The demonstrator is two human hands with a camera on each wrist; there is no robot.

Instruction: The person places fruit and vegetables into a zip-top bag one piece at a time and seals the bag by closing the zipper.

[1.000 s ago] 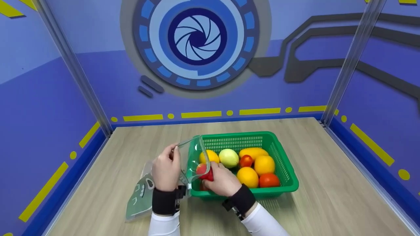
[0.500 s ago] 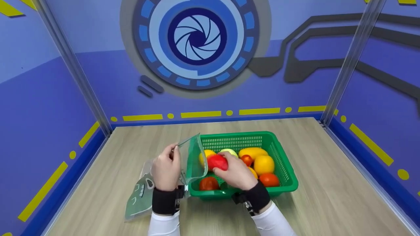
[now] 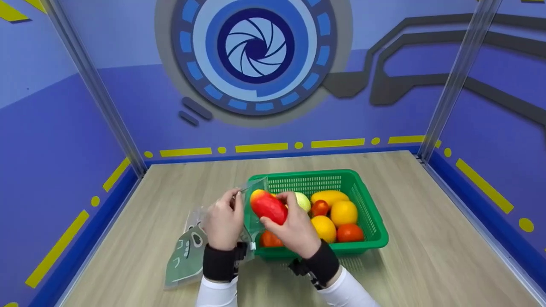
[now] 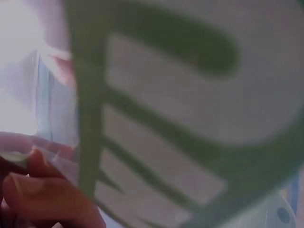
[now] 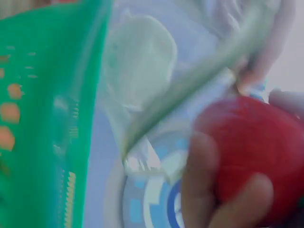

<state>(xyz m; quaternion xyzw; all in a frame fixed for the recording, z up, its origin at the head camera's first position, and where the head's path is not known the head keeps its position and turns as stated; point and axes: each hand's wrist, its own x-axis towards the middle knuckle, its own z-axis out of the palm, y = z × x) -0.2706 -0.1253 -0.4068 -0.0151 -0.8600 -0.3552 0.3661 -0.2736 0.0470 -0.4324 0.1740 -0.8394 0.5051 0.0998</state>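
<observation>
A red mango with a yellow end is held in my right hand, raised over the left part of the green basket. My left hand pinches the upper edge of a clear plastic bag with a green printed face. The mango is beside the bag's mouth; whether it is inside cannot be told. In the left wrist view the bag's green and white print fills most of the picture, with the curled fingers at lower left. The right wrist view shows fingers around the mango.
In the basket lie a yellow mango, a pale green fruit, orange-yellow fruits, a small tomato and larger tomatoes. The wooden table is enclosed by blue panels.
My right hand has lifted the mango up from low in the basket's left side, first rightward, then back left to the bag's mouth. The left hand has shifted slightly right, still pinching the bag.
</observation>
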